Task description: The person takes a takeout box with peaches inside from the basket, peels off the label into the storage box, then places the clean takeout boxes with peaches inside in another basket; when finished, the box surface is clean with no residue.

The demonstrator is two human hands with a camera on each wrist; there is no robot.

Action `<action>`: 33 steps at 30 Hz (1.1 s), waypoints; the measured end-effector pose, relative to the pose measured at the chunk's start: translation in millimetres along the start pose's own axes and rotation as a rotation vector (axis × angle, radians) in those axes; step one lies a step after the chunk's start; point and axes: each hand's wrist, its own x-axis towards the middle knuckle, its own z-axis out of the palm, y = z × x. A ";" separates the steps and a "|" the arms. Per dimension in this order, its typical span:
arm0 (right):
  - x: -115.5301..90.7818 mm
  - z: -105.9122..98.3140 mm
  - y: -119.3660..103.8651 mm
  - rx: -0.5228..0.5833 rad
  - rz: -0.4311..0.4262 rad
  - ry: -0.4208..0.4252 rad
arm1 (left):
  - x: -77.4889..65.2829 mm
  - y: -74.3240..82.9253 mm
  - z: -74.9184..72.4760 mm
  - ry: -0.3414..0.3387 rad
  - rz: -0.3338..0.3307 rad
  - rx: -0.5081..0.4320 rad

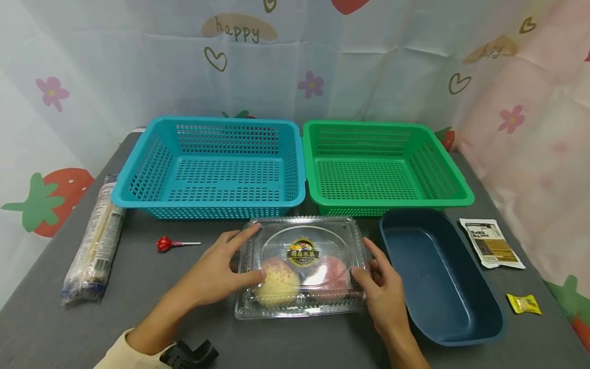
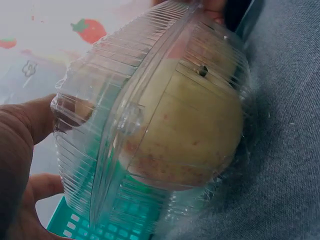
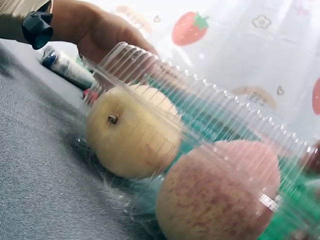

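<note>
A clear plastic fruit box [image 1: 304, 225] with its lid down lies on the grey table in front of two baskets. Inside are a yellow round fruit [image 1: 276, 289] with a short stem and a pinkish, speckled round fruit [image 3: 220, 195]. The left hand [image 1: 223, 271] touches the box's left side, thumb on the lid and index finger stretched to the far left corner. At the right edge, the right hand [image 1: 384, 289] holds the box, its thumb on the lid's rim and other fingers curled beside it. A round gold-and-black label [image 1: 302, 252] sits on the lid.
Behind stand a blue basket [image 1: 207, 212] and a green basket [image 1: 392, 202]. A dark blue tub [image 1: 442, 287] is close beside the right hand. Left lie a long wrapped pack [image 1: 94, 246] and a red lollipop [image 1: 164, 244]; right, a white-brown packet [image 1: 490, 243] and a yellow candy [image 1: 524, 304].
</note>
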 end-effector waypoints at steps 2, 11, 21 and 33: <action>-0.6 -1.2 -4.2 -0.071 0.035 -0.011 | 0.6 -0.3 0.1 -0.002 0.008 -0.008; -0.5 -9.3 -40.5 -0.654 0.048 -0.088 | 3.8 -4.3 0.0 -0.036 0.012 -0.163; 27.2 -12.9 -76.8 -0.653 -0.270 -0.212 | 5.8 -5.0 -1.8 -0.071 -0.019 -0.237; 67.2 6.8 -90.9 -0.560 -0.414 -0.554 | 7.3 0.7 -1.7 -0.095 -0.034 -0.222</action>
